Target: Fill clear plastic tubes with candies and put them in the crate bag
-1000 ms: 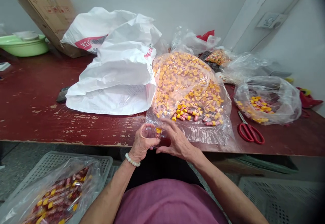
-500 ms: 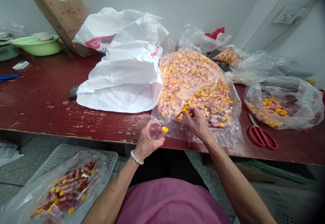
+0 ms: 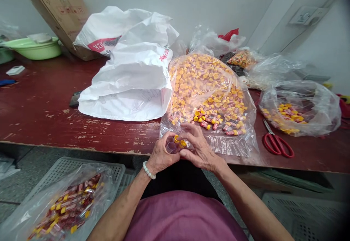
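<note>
My left hand point(image 3: 164, 150), a bead bracelet at its wrist, is closed around a clear round plastic piece point(image 3: 171, 147), perhaps a small tube's open end. Two small yellow-capped tubes point(image 3: 182, 144) stand beside it between my hands. My right hand point(image 3: 197, 147) has its thumb and fingers closed around the right-hand one; the fingers partly cover both tubes. Just beyond, a big clear bag point(image 3: 235, 88) lies with its mouth toward me, full of small red-and-white tubes with yellow caps point(image 3: 205, 124), some spilling at the opening.
A white sack point(image 3: 125, 80) lies left of the clear bag. Red-handled scissors point(image 3: 278, 145) and a smaller bag of capped tubes point(image 3: 322, 119) are on the right. Below left, a bag of longer yellow-capped tubes point(image 3: 68, 208) rests on a grey crate point(image 3: 117, 166). A green basin point(image 3: 41, 51) stands far left.
My right hand has come from the bag's mouth back to my left hand, bringing a yellow-capped tube. My left hand stays nearly in place. The view has shifted slightly.
</note>
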`<control>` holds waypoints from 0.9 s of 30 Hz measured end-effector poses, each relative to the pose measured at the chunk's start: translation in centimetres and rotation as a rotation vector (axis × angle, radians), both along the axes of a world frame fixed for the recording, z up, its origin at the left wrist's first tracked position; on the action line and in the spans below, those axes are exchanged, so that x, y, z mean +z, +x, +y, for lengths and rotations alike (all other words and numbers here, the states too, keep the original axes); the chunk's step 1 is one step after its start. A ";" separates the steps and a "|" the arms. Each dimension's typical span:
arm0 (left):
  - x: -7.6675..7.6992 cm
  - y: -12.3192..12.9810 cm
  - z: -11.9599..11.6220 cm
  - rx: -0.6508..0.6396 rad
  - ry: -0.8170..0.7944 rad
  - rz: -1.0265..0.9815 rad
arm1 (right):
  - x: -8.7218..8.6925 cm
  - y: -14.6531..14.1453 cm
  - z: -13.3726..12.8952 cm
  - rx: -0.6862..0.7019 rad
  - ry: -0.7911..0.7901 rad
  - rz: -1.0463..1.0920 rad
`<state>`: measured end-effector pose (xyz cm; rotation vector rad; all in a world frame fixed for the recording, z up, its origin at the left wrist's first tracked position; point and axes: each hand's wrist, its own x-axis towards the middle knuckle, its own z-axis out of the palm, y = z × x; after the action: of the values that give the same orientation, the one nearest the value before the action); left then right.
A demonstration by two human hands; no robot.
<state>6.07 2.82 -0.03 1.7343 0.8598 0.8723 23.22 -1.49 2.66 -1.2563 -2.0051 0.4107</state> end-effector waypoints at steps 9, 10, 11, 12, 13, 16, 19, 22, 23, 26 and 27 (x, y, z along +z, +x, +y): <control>-1.1 -0.4 0.9 0.131 -0.312 -0.167 | -2.3 1.8 2.4 -0.306 0.030 -0.048; -1.0 -0.5 1.1 0.147 -0.323 -0.173 | -2.8 2.9 3.1 -0.455 0.031 -0.132; -0.8 -0.6 1.2 0.160 -0.325 -0.176 | -3.2 3.9 3.7 -0.593 0.016 -0.238; -0.6 -0.7 1.3 0.169 -0.320 -0.172 | -3.7 4.9 4.2 -0.704 -0.011 -0.338; -0.4 -0.8 1.3 0.176 -0.308 -0.166 | -4.3 5.8 4.6 -0.774 -0.042 -0.403; 0.1 -0.7 1.1 0.191 -0.248 -0.128 | -5.4 7.1 4.8 -0.781 -0.099 -0.366; 0.2 -0.4 0.9 0.170 -0.189 -0.095 | -4.7 6.3 3.7 -0.687 -0.096 -0.232; -0.2 0.0 1.0 0.125 -0.165 -0.085 | -2.0 3.9 1.9 -0.438 -0.067 0.000; -0.2 0.1 1.1 0.113 -0.144 -0.066 | -1.0 3.0 1.4 -0.311 -0.052 0.078; -0.2 0.3 1.0 0.094 -0.039 0.014 | 1.5 0.7 0.4 -0.020 -0.018 0.122; -0.1 0.3 1.0 0.091 -0.009 0.030 | 1.9 0.2 0.3 0.023 -0.015 0.097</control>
<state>6.38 3.79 -0.15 1.7151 0.9675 0.9027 23.46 -1.22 4.54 -1.2005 -1.9390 0.4889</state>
